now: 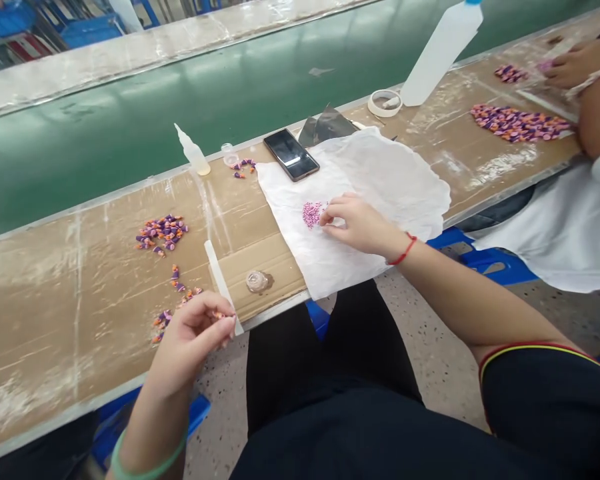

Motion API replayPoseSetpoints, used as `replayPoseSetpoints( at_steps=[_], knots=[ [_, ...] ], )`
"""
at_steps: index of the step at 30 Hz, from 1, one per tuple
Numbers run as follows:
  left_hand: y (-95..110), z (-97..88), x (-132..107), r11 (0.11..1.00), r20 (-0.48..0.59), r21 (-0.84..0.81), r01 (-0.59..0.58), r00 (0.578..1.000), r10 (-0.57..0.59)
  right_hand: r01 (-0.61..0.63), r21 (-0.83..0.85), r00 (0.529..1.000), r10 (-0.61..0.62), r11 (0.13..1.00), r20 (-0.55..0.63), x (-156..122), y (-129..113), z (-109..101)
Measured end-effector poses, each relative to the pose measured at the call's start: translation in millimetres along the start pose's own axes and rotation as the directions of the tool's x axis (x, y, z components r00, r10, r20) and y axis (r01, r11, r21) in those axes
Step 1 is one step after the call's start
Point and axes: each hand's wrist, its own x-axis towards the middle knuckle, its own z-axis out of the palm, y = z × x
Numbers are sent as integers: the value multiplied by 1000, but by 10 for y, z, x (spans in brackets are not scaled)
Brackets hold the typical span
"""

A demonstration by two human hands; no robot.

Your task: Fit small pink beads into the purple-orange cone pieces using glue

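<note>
My left hand [195, 333] is closed in a pinch near the table's front edge, with a small orange-and-purple piece partly hidden between thumb and fingers. Loose purple-and-orange pieces [176, 279] lie just beyond it, and a white strip [219, 280] runs beside its fingertips. Over the white cloth [330, 267], my right hand [353, 223] has its fingertips pinched at the right edge of a heap of tiny pink beads [311, 215]. Whatever those fingertips hold is too small to see. Between the hands, a small round pot [257, 281] sits on a piece of cardboard [280, 267].
A phone [291, 155] lies on the cloth's far edge. Behind are a squeeze bottle [194, 155], a tape roll [384, 103] and a large white bottle [443, 53]. More purple-and-orange pieces [163, 232] lie left. Another person's hand [580, 63] is at far right near a bigger heap [520, 123].
</note>
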Motion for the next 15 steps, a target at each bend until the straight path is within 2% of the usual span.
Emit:
replayPoseSetpoints(
  at_steps=[4, 7, 11, 15],
  knots=[
    [-111, 120, -80, 998, 93, -47, 37, 995, -32, 24, -28, 999, -24, 999, 29, 31, -15, 125],
    [-165, 197, -104, 994, 104, -77, 78, 992, -70, 49, -25, 998, -48, 998, 44, 47, -24, 158],
    [-196, 274, -109, 995, 39, -43, 88, 995, -87, 62, -16, 997, -61, 998, 52, 54, -26, 168],
    [-174, 355, -99, 998, -71, -2, 56, 996, -56, 71, -6, 996, -71, 997, 48, 40, -46, 165]
  ],
)
